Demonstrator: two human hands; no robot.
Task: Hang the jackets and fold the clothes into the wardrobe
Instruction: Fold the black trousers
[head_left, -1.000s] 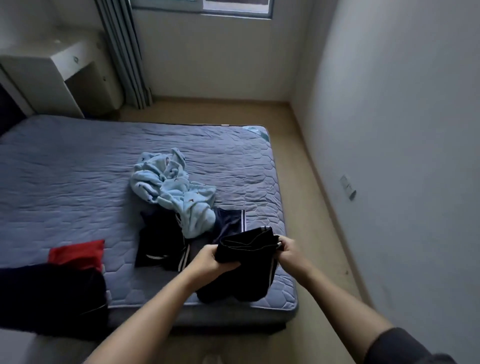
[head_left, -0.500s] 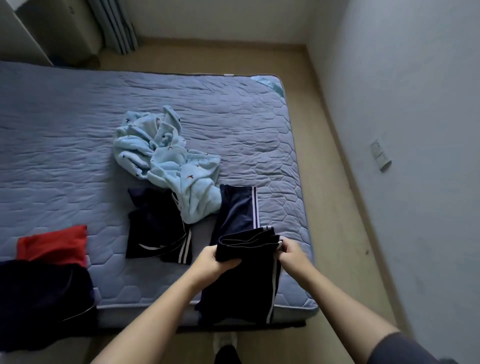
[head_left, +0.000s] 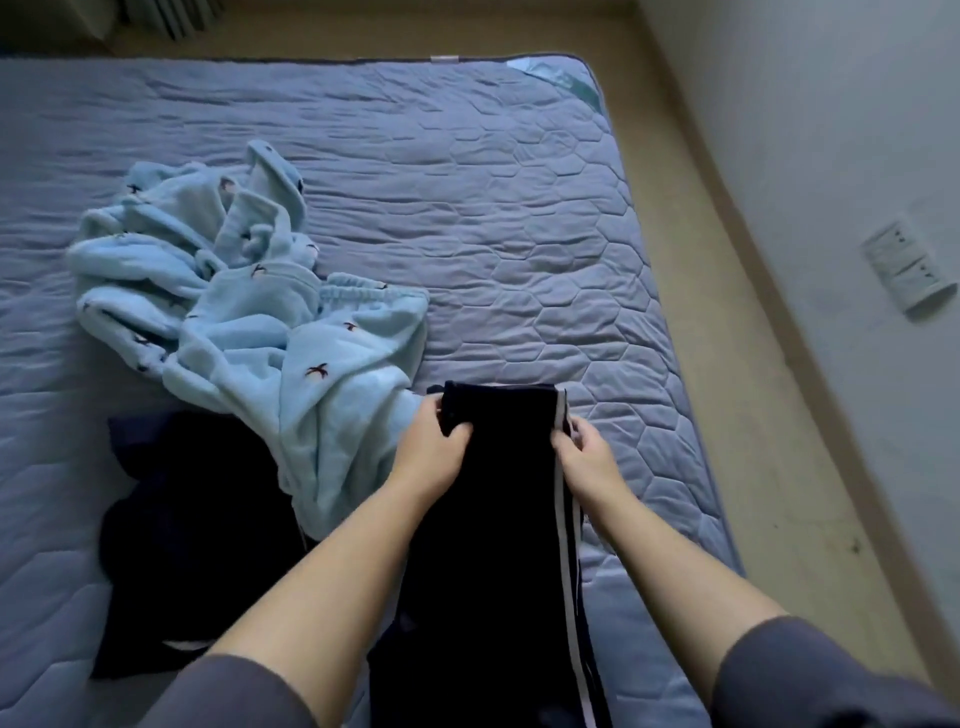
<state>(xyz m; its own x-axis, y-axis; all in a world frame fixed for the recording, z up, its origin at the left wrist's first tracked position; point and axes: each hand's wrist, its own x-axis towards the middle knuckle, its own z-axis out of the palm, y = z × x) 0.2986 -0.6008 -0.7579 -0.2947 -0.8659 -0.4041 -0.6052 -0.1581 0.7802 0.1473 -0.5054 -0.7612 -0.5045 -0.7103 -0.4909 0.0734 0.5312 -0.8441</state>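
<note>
Trousers (head_left: 498, 499) now lie flat on mattress (head_left: 519, 234) — both hands (head_left: 434, 441) grip

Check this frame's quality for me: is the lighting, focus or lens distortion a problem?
Head view: dim, flat, bluish light, no glare. Head view: the dark trousers, held by the left hand and right hand, sink to near-black; only the white stripe reads. Head view: slightly soft overall, and the wide lens bows the mattress edge and the wall.

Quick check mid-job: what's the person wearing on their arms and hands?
Dark grey sleeves, the left sleeve and the right sleeve, end near the elbows. The left hand and right hand show no gloves, watch or rings.
</note>
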